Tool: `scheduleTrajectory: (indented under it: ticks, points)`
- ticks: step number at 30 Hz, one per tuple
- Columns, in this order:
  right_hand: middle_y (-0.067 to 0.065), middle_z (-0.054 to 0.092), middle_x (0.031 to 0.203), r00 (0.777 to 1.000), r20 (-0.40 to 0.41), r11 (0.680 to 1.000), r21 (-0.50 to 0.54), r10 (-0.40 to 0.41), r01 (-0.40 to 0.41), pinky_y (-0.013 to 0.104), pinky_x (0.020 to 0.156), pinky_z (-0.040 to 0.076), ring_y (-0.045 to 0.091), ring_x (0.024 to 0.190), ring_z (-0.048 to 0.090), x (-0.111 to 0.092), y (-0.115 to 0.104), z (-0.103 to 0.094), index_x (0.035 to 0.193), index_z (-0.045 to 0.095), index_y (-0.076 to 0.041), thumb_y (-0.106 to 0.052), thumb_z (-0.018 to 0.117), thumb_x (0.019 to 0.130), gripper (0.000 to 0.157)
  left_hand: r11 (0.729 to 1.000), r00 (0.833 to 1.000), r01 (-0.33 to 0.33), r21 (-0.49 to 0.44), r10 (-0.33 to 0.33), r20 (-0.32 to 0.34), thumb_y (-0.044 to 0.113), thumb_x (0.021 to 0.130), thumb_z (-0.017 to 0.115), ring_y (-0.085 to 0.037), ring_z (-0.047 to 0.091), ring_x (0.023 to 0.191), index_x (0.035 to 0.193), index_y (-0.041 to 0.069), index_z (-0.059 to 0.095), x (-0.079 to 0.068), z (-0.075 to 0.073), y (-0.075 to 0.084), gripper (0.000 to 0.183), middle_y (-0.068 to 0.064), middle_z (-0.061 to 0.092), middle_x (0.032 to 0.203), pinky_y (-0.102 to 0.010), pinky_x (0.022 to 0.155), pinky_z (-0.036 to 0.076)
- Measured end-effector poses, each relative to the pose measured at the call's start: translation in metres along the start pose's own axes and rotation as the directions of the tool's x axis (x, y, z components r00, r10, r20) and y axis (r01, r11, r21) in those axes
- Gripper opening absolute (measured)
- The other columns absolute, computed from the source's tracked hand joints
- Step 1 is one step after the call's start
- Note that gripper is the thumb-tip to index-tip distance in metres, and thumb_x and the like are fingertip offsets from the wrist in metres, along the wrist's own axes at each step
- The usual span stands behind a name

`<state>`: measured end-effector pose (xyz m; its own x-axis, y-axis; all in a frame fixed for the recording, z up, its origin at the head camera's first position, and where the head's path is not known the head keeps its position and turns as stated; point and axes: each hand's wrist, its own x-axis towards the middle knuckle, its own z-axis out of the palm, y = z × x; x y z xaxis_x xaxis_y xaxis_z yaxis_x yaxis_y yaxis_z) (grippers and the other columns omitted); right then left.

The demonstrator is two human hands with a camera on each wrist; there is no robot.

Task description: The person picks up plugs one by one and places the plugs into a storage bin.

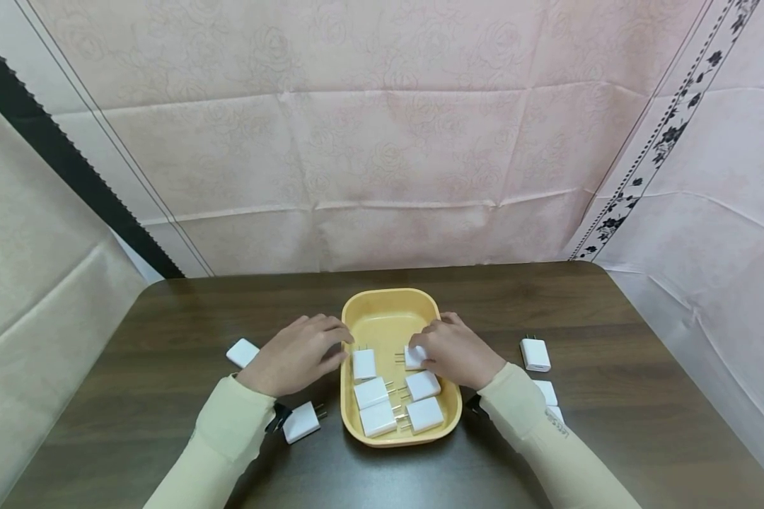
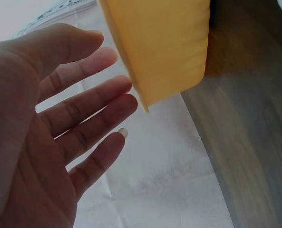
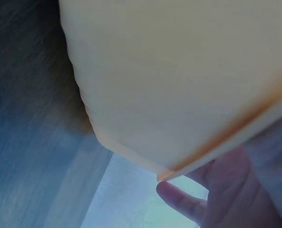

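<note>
The right hand (image 1: 458, 353) has its grip pinched on a white, block-shaped plastic charger (image 1: 414, 358) with metal prongs, inside the near half of a yellow, round-cornered plastic tray (image 1: 391, 300); the right wrist view hides the fingertips behind the tray wall. The left hand (image 1: 305, 353) holds nothing, its fingers loosely spread at the tray's left rim; whether they touch it, I cannot tell. The step looks like settling this charger at the head of the right-hand row, so it would be best to lower it flat, prongs pointing left like the two chargers (image 1: 424, 403) nearer the person, and to let go gently so that the neighbour is not nudged. The prongs of the two rows come close along the middle, so sliding sideways could snag them. The easiest room lies toward the tray's far end, where bare floor shows, while the side walls leave the knuckles little. Outside, a loose white charger (image 1: 301, 423) sits on the dark wood-grain bench (image 1: 134, 396) just beside the left wrist, which should rise before swinging. The bench's far edge lies beyond the tray, backed by a pale patterned cloth (image 1: 407, 155).
</note>
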<state>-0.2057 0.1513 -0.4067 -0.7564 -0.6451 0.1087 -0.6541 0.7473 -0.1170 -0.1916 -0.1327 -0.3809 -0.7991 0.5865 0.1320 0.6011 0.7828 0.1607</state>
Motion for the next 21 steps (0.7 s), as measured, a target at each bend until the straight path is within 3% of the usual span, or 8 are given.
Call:
scheduleTrajectory:
  ticks: [12, 21]
  points:
    - [-0.001, 0.076, 0.094, 0.998, -0.031, 0.999, -0.018, -0.049, 0.049, 0.056, 0.107, 0.043, 0.016, 0.091, 0.068, -0.004, 0.000, -0.010, 0.103, 0.076, -0.015, -0.022, 0.080, 0.087, 0.018, 0.998, 0.998, 0.064, 0.006, -0.064, -0.012, 0.027, 0.094, 0.073, -0.021, 0.066, 0.116, 0.122, 0.019, 0.072, -0.005, -0.007, -0.013, 0.029, -0.001, 0.071, 0.124, -0.046, 0.105, 0.052]
    - [0.003, 0.076, 0.109, 0.999, -0.042, 1.000, 0.014, -0.017, 0.018, 0.051, 0.111, 0.044, 0.022, 0.106, 0.069, -0.007, -0.004, -0.022, 0.113, 0.075, -0.011, -0.024, 0.077, 0.090, 0.027, 0.989, 0.989, 0.147, -0.002, -0.147, -0.005, 0.026, 0.093, 0.074, -0.027, 0.065, 0.118, 0.127, 0.016, 0.069, -0.010, -0.009, -0.032, 0.036, -0.006, 0.069, 0.129, -0.050, 0.103, 0.052]
